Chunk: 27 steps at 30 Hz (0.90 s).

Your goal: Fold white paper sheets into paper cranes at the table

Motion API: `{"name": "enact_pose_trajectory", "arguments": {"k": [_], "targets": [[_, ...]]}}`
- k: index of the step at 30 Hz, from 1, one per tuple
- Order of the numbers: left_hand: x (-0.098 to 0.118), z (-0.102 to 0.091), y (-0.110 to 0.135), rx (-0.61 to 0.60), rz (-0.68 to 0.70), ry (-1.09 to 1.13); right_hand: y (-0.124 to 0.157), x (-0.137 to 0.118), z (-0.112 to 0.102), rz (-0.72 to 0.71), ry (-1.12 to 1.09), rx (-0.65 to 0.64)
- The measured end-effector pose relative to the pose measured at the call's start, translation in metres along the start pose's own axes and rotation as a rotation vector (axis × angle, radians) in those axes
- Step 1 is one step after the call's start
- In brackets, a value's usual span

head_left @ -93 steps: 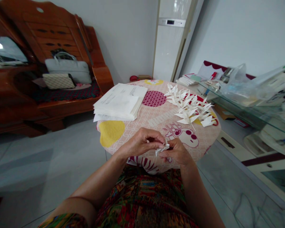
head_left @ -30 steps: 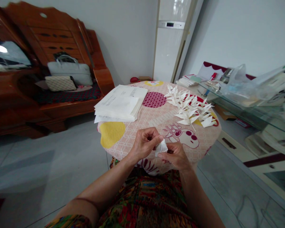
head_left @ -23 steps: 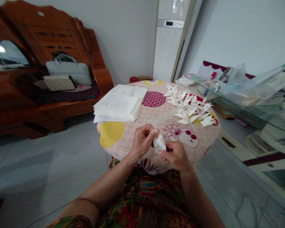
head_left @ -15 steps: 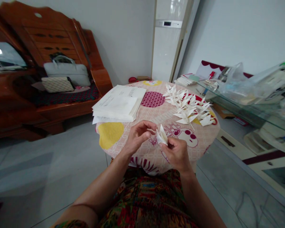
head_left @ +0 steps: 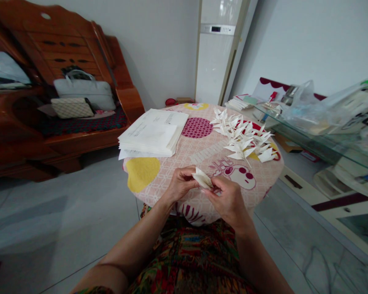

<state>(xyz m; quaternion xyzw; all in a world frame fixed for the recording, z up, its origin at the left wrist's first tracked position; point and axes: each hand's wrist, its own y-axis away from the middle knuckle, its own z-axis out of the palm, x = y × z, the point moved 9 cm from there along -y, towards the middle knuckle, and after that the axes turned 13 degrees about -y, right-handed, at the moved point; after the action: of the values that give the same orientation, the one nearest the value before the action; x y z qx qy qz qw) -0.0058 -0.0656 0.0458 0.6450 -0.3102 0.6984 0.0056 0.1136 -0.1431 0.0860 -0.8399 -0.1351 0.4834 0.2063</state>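
A small piece of folded white paper [head_left: 202,178] is held between my two hands, over the near part of the table. My left hand [head_left: 181,182] pinches its left end between thumb and fingers. At the other end, my right hand [head_left: 228,197] grips it with the thumb below and the fingers curled. Beyond my right hand lies a cluster of folded paper cranes [head_left: 241,136] with pointed wings. A thick stack of white paper sheets [head_left: 155,132] with some print on top lies at the left of the table.
A patterned cloth covers the round table [head_left: 168,179]. To the right, a glass shelf [head_left: 319,139] carries plastic bags [head_left: 306,106] and other items. A carved wooden sofa [head_left: 70,45] with a pale handbag [head_left: 86,92] stands at the left, a tall white cabinet unit [head_left: 216,61] behind.
My left hand has closed onto the folded paper, which it was apart from before. The paper has tipped from upright to a leftward slant and sits slightly lower.
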Motion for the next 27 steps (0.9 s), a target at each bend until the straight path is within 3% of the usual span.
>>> {"name": "enact_pose_trajectory", "arguments": {"k": [3,7,11,19,27], "targets": [[-0.004,-0.003,0.002,-0.001,-0.019,-0.003,0.001,-0.015,-0.011,-0.049,-0.023,-0.018],[-0.002,-0.001,0.002,-0.028,0.018,-0.061,0.002,-0.039,-0.025,-0.207,-0.099,0.082],[0.003,0.002,0.002,-0.082,0.066,-0.156,0.004,-0.047,-0.024,-0.283,-0.099,0.113],[0.006,0.007,0.002,-0.164,0.053,-0.167,0.002,-0.041,-0.016,-0.222,-0.104,0.037],[0.005,0.006,0.000,-0.133,0.010,-0.171,0.000,-0.036,-0.015,-0.182,-0.096,0.035]]}}
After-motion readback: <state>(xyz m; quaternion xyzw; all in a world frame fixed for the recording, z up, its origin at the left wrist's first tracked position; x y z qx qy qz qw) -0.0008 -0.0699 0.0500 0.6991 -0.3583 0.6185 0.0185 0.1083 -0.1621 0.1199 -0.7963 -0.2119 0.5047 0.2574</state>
